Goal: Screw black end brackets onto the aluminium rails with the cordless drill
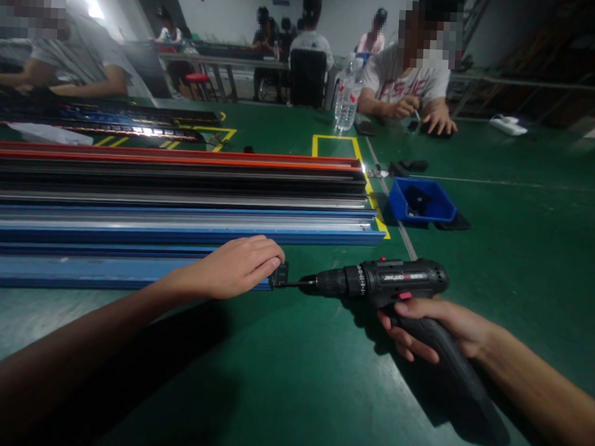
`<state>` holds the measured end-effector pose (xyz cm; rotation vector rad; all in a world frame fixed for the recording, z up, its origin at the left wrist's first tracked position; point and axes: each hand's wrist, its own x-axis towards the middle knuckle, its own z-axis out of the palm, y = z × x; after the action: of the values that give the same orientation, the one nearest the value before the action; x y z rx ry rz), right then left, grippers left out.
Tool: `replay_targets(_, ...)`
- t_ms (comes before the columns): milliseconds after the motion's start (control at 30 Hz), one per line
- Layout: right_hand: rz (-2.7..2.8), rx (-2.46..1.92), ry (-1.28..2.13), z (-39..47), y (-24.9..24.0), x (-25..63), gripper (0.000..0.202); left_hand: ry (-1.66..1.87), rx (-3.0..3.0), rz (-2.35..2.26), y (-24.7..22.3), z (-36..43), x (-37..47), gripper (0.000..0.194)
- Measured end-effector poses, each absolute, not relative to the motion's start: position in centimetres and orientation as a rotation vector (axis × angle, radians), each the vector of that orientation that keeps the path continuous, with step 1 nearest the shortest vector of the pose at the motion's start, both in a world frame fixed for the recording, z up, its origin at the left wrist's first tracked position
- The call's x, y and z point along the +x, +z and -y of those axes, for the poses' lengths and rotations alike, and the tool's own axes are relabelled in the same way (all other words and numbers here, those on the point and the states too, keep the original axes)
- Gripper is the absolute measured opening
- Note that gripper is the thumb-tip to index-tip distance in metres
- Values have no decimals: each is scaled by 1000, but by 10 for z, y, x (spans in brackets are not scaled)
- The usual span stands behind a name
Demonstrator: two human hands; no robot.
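Observation:
A black cordless drill [398, 280] lies on its side in my right hand [426, 327], whose fingers wrap round its handle. Its long bit points left and meets a small black end bracket [281, 273] at the end of a blue metal profile [98, 270]. My left hand [244, 263] is closed over that end of the profile, with its fingertips against the bracket. The underside of the left hand's grip is hidden.
Behind lie more long profiles, blue [277, 235], black and red [231, 159]. A blue bin [421, 201] with dark parts stands at the right of them. Water bottles [346, 97] and a person with both hands on the green table [523, 259] are farther back.

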<state>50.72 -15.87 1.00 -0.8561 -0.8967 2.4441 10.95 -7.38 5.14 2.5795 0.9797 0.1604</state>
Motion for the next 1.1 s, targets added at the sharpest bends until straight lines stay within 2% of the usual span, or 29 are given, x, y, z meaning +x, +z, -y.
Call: replay_targets(1100,876,-818,2441,159,12,506,26,145,2566,-988,48,72,109,46)
